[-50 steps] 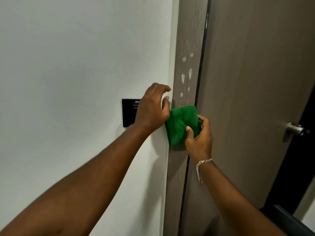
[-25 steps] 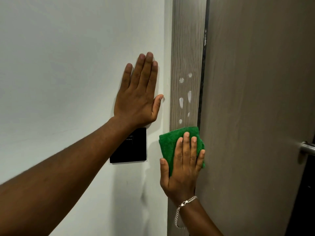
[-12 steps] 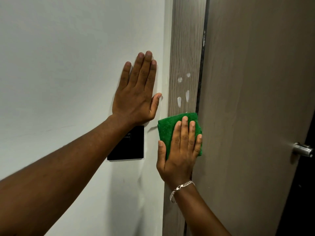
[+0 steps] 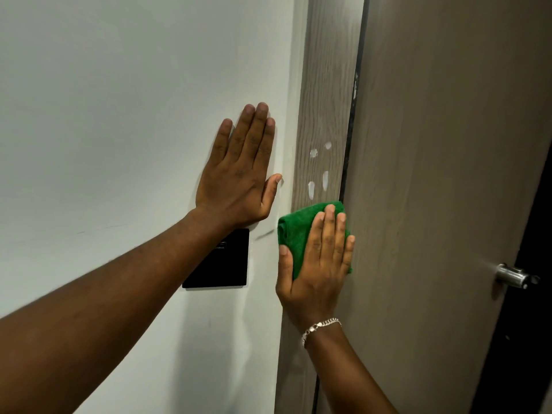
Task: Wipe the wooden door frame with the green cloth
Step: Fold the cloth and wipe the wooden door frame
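Observation:
The wooden door frame (image 4: 327, 85) runs as a grey-brown vertical strip between the white wall and the door. Several white smears (image 4: 318, 174) mark it at mid height. A folded green cloth (image 4: 295, 225) lies flat on the frame just below the smears. My right hand (image 4: 316, 264) presses the cloth to the frame with flat fingers and hides its lower part. My left hand (image 4: 242, 177) rests flat on the white wall left of the frame, fingers pointing up and holding nothing.
A black wall plate (image 4: 221, 264) sits on the white wall (image 4: 119, 115) under my left wrist. The grey-brown door (image 4: 433, 174) stands right of the frame, with a metal handle (image 4: 512, 276) at its right edge and a dark gap beyond.
My right hand has slid the green cloth up the frame, covering the lowest smears. Two seconds ago both hands were bunched at the cloth; my left hand has since laid flat on the wall.

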The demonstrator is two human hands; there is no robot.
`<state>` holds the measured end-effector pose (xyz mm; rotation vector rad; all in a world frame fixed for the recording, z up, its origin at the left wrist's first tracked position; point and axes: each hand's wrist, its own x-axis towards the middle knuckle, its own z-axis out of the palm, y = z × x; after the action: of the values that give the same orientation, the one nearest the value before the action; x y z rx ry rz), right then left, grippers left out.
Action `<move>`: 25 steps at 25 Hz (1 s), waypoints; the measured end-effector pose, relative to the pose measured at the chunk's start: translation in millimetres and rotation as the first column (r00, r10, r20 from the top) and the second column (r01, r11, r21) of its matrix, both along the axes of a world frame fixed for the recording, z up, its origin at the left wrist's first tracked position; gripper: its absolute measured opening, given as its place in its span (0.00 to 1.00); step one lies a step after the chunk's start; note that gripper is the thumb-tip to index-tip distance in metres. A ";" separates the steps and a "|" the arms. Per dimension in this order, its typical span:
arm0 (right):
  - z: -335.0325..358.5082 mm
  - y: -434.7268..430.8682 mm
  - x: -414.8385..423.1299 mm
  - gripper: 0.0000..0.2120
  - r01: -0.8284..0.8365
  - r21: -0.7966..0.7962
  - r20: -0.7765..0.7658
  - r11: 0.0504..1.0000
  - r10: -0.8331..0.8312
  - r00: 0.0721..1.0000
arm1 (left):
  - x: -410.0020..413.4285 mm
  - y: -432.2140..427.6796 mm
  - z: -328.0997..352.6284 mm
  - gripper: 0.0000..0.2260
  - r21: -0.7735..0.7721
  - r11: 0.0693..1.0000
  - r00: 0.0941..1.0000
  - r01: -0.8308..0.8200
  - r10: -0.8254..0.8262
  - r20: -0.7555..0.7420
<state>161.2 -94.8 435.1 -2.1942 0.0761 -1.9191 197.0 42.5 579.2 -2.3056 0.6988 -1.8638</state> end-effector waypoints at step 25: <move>39.8 4.7 5.2 0.31 -0.053 -0.057 0.117 0.997 0.059 0.991 | -1.2 0.3 -1.3 0.36 -0.089 0.996 0.999 -0.014 0.011 -0.030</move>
<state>166.4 -90.1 474.9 -2.0862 -0.0571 -2.0380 195.8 42.8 577.9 -2.3904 0.6155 -1.8965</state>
